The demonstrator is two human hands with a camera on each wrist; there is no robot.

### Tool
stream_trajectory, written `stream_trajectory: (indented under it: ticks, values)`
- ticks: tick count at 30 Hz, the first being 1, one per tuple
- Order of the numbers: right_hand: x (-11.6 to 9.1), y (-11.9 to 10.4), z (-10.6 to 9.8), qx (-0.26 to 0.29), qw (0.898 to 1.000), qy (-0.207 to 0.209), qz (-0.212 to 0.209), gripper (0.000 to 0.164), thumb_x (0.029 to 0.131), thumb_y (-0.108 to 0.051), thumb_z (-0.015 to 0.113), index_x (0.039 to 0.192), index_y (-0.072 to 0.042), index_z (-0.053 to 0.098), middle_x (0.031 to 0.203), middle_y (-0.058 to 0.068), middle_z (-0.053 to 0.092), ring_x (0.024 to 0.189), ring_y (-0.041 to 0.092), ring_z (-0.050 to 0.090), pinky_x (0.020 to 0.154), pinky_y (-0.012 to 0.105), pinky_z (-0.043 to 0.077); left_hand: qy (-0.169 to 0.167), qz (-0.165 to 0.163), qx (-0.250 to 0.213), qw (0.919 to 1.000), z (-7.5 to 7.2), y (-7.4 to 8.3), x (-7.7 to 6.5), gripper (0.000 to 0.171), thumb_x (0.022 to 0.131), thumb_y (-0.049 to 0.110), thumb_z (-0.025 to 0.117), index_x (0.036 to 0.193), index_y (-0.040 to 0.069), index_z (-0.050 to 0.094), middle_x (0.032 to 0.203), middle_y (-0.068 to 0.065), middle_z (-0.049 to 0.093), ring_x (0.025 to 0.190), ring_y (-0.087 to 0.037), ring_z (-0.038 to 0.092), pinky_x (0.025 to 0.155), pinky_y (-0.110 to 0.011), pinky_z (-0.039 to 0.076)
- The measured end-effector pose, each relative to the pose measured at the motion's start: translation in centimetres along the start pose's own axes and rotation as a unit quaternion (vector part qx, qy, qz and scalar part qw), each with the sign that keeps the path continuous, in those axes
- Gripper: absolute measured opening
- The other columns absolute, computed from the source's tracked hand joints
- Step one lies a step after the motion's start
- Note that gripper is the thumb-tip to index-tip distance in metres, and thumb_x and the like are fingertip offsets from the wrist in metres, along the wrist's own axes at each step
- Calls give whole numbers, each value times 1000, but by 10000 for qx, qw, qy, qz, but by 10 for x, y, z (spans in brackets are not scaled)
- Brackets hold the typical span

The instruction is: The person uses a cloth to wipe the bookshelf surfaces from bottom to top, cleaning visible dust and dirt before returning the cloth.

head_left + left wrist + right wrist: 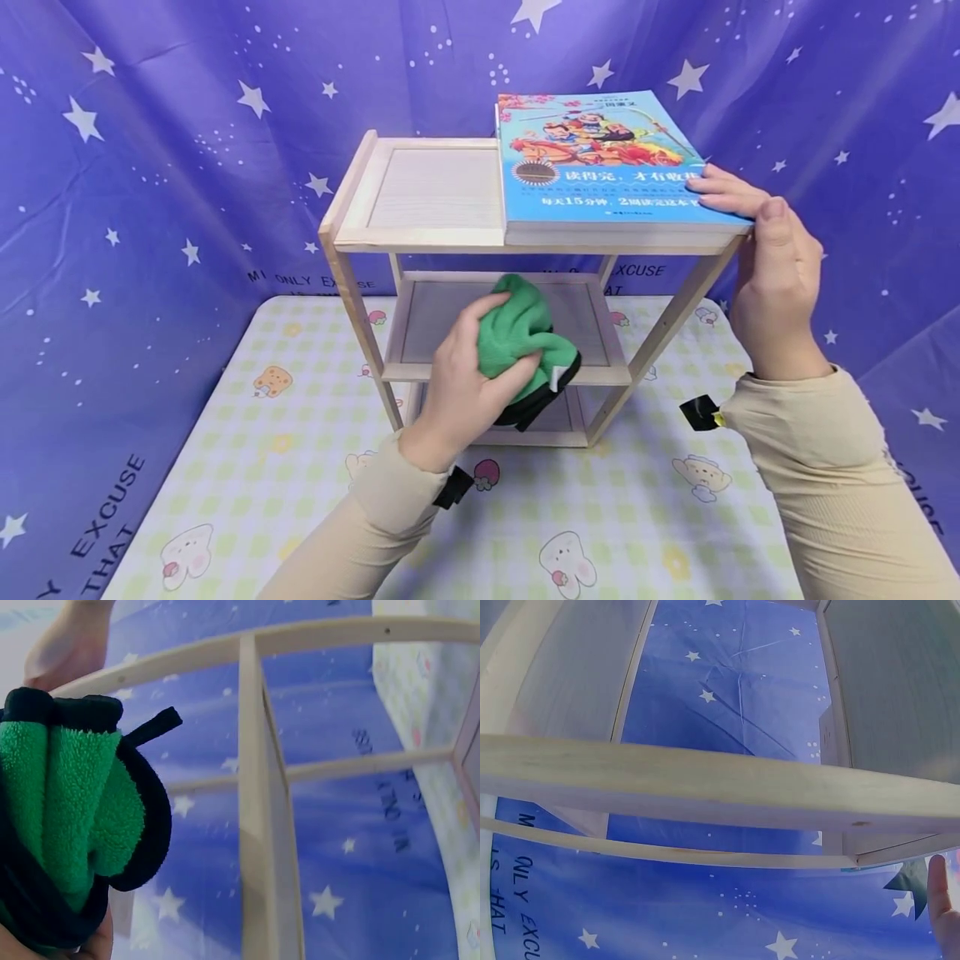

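My left hand [468,375] grips a bunched green towel cloth [517,329] with black edging and a small white tag, in front of the middle shelf. In the left wrist view the folded cloth [75,802] shows its fuzzy side and a black loop. My right hand [776,258] rests at the top right corner of a small wooden shelf rack [423,247], its fingers laid on the right edge of a blue book [600,179]. The book lies flat on the right part of the top shelf. One straight finger [937,885] appears at the right wrist view's edge.
The three-tier rack stands on a table with a green checked cloth [300,483] printed with cartoon figures. A purple curtain [187,167] with white stars hangs behind and at both sides. The rack's slanted right leg [667,317] stands below my right hand.
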State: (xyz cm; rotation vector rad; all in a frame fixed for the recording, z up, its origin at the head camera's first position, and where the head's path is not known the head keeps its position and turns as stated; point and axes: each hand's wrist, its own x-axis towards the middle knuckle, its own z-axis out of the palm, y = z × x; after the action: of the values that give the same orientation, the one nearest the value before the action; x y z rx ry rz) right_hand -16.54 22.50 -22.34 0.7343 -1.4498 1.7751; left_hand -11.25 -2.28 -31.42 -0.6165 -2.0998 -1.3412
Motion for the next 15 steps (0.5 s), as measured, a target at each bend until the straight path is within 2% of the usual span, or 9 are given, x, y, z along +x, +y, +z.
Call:
stream_trajectory:
  ticks: [5,8,12,15]
  values:
    - [-1,-1,-1,-33,10000,-12,21,42,104,-16,42,100,15,70,107,14,75,129,31,56,118,40,29,584,155,-146,9981,-24,0,-10,60,81,13,74,133,2,48,113,-21,64,87,-24,59,72,-36,51]
    - [-1,-1,-1,-24,10000,-51,14,42,104,-17,42,100,15,70,107,14,75,129,31,55,119,40,28,999,272,-360,9940,-40,2,-16,60,78,9,74,131,-2,48,110,-23,63,88,-21,58,76,-32,50]
    - [-1,-1,-1,-24,9999,-99,-1,42,104,-15,40,101,15,70,108,13,75,129,30,55,119,40,28,1595,337,-815,9833,-59,5,-21,61,75,2,72,129,-10,45,114,-16,62,99,-16,57,88,-28,49]
    - [-2,0,0,-33,9999,-109,14,42,104,-14,39,102,14,70,109,12,75,129,29,55,119,38,28,2079,406,-1140,9706,-72,6,-23,62,77,0,72,129,-14,41,118,-8,59,104,-16,58,93,-28,48]
